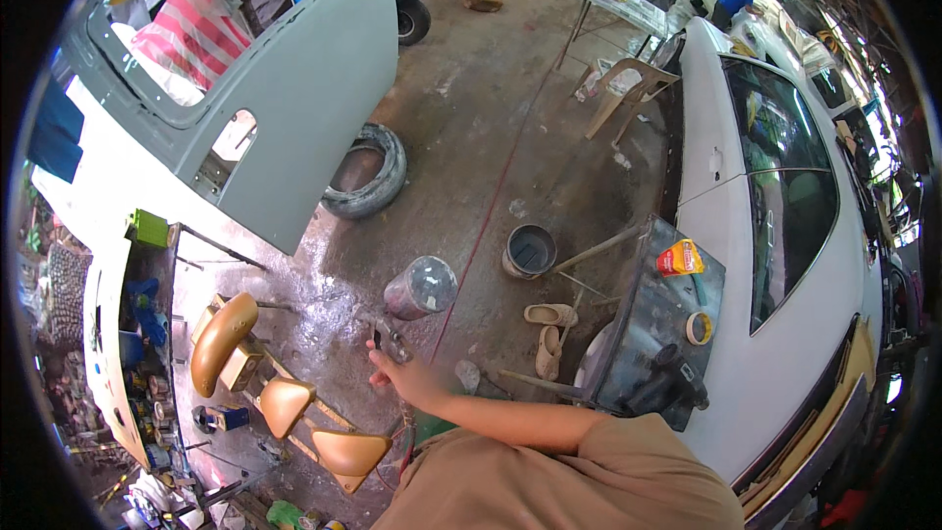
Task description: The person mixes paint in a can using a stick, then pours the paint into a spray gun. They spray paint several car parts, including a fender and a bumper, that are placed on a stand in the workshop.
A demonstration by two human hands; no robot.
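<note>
My right hand [397, 370] is closed on what looks like a metal spray gun [391, 339], partly covered by my fingers, with a red hose hanging below. Three gold-coloured curved parts stand to the lower left on a slatted rack [337, 416]: a long one [224, 344] and two smaller ones [287, 404] [345, 453]. A cylindrical metal can [420, 287] is on the floor just beyond the gun. My left hand is not in view.
A grey vehicle door [294, 98] stands upper left, near a tyre [363, 196]. A bucket [530, 251], clogs [549, 334] and metal table [653, 324] are right, beside a white car [706, 177]. A plastic chair [638, 88] and another person [731, 8] are farther back.
</note>
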